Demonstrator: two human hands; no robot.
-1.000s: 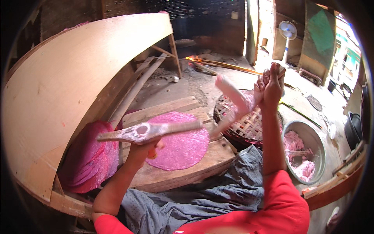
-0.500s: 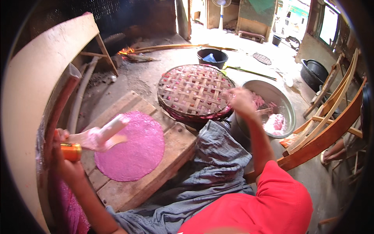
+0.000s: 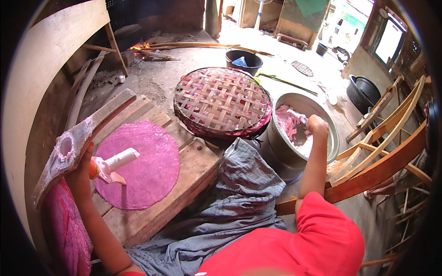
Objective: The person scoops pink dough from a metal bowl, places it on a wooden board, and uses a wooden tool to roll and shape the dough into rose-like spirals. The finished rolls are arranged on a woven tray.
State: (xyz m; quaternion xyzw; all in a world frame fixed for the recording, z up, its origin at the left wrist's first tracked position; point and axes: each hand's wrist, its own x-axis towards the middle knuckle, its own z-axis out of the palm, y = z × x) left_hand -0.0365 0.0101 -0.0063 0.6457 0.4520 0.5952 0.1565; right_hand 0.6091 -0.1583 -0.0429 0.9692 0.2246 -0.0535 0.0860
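Observation:
My left hand (image 3: 82,171) is closed round a wooden bar (image 3: 99,115) with a round hole, smeared with pale pink dough. By the same hand a white tube (image 3: 122,159) with an orange band and a dough-coated flat piece stick out over a thin round pink sheet (image 3: 152,184). That sheet lies on a low plank table (image 3: 193,158). My right hand (image 3: 317,125) is curled over the inside of a large metal pot (image 3: 281,142); anything in its fingers is hidden. Pink dough (image 3: 289,120) lies in the pot. More pink sheets (image 3: 69,234) hang below my left hand.
A round woven bamboo tray (image 3: 223,99) covers pink material beside the pot. Behind it stands a black bucket (image 3: 251,69). Firewood burns (image 3: 140,47) at the far left. A wooden frame (image 3: 386,147) leans on the right, near black tubs (image 3: 363,94).
My right hand has moved right, from the bamboo tray's edge to inside the pot. The wooden bar in my left hand has tilted, showing its hole. The view has shifted slightly.

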